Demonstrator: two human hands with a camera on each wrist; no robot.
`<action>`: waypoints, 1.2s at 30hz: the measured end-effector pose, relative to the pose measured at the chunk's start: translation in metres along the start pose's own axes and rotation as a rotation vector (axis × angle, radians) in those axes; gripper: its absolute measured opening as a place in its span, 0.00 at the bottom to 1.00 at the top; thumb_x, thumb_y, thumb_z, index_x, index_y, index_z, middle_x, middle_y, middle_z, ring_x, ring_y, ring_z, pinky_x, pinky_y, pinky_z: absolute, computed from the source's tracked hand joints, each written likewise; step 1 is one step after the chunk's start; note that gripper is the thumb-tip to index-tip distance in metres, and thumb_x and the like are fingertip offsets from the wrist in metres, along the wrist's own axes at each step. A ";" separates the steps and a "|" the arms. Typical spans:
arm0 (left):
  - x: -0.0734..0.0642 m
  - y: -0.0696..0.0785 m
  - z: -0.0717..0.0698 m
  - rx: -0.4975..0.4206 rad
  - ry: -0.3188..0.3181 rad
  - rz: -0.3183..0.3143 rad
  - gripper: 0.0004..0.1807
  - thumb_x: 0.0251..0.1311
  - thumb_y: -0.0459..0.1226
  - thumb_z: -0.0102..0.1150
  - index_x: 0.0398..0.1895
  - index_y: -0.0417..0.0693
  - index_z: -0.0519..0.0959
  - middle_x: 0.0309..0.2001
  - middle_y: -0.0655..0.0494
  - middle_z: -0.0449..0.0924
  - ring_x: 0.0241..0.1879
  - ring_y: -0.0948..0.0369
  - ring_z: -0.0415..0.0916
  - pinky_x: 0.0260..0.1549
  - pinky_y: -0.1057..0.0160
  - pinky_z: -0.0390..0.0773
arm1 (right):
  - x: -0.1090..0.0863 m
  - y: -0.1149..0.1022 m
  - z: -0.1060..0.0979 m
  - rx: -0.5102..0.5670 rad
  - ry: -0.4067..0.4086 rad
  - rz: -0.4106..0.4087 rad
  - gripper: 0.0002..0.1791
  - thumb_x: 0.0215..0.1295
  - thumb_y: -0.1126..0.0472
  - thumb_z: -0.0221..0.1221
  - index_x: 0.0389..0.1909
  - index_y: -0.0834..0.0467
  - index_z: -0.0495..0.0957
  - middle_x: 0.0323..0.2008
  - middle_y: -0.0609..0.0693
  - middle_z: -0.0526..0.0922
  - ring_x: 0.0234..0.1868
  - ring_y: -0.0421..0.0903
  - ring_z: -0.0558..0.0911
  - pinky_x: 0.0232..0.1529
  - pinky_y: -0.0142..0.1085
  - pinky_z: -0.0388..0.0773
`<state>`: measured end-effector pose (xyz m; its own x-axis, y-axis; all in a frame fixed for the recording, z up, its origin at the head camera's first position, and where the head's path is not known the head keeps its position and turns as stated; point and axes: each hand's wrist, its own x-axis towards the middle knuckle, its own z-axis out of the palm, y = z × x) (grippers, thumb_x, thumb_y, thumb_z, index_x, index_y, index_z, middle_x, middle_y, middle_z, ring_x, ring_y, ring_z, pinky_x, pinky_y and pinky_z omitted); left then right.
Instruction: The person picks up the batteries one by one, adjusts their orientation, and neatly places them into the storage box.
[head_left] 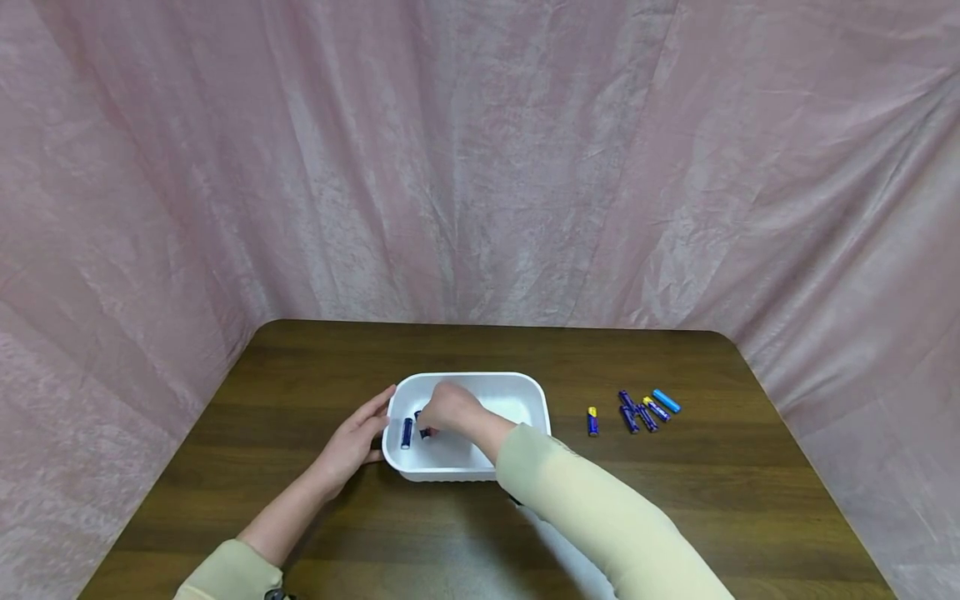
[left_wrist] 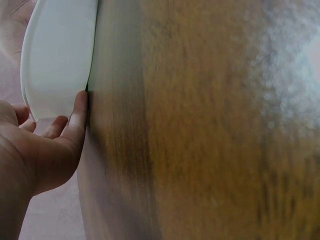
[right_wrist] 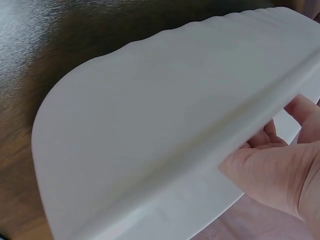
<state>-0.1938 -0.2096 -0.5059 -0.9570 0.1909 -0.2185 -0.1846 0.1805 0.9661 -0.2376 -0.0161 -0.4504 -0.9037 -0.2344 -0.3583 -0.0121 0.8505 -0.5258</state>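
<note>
A white rectangular tray point(head_left: 471, 474) sits on the table. My left hand point(head_left: 349, 446) rests its extended fingers against the tray's left end; the left wrist view shows these fingertips point(left_wrist: 80, 102) low on the wall. My right hand point(head_left: 452, 408) reaches down inside the tray with curled fingers. At its fingertips is a dark battery point(head_left: 423, 432), mostly covered by the hand. Just left of it, a dark blue battery point(head_left: 407, 433) lies on the tray floor. In the right wrist view the tray wall point(right_wrist: 150, 115) partly hides the curled fingers.
Right of the tray lies a blue battery with a yellow end point(head_left: 592, 422). Farther right is a loose group of several dark blue batteries point(head_left: 647, 417), with a light blue battery point(head_left: 666, 401) beside it. A pink curtain point(head_left: 480, 167) hangs behind the wooden table point(head_left: 337, 350).
</note>
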 end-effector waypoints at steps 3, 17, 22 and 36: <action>0.001 -0.001 -0.001 0.005 -0.006 0.001 0.27 0.81 0.44 0.42 0.80 0.67 0.59 0.78 0.46 0.57 0.71 0.44 0.64 0.52 0.51 0.82 | 0.005 -0.001 0.003 0.007 -0.017 0.007 0.10 0.57 0.56 0.71 0.27 0.58 0.84 0.24 0.48 0.86 0.25 0.42 0.77 0.27 0.31 0.68; 0.001 -0.001 0.000 0.010 0.019 -0.008 0.28 0.80 0.42 0.43 0.80 0.67 0.60 0.78 0.47 0.58 0.70 0.45 0.66 0.50 0.52 0.83 | 0.020 0.001 0.011 0.147 -0.096 0.091 0.11 0.59 0.58 0.73 0.24 0.61 0.86 0.25 0.51 0.89 0.20 0.43 0.76 0.18 0.32 0.67; 0.002 -0.002 0.000 0.003 0.009 -0.003 0.28 0.81 0.42 0.43 0.80 0.67 0.59 0.78 0.46 0.58 0.69 0.45 0.66 0.51 0.51 0.83 | 0.021 -0.001 0.012 0.161 -0.095 0.101 0.12 0.59 0.57 0.73 0.23 0.60 0.86 0.24 0.51 0.88 0.18 0.43 0.76 0.17 0.31 0.65; 0.002 -0.002 0.000 -0.001 0.010 0.003 0.28 0.80 0.43 0.44 0.80 0.66 0.59 0.78 0.46 0.58 0.69 0.45 0.67 0.50 0.52 0.83 | 0.019 0.001 0.011 0.204 -0.106 0.098 0.11 0.61 0.59 0.71 0.24 0.61 0.87 0.25 0.51 0.89 0.20 0.43 0.78 0.21 0.32 0.69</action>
<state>-0.1955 -0.2094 -0.5085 -0.9597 0.1823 -0.2140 -0.1816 0.1787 0.9670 -0.2505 -0.0252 -0.4660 -0.8461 -0.2125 -0.4888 0.1700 0.7616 -0.6254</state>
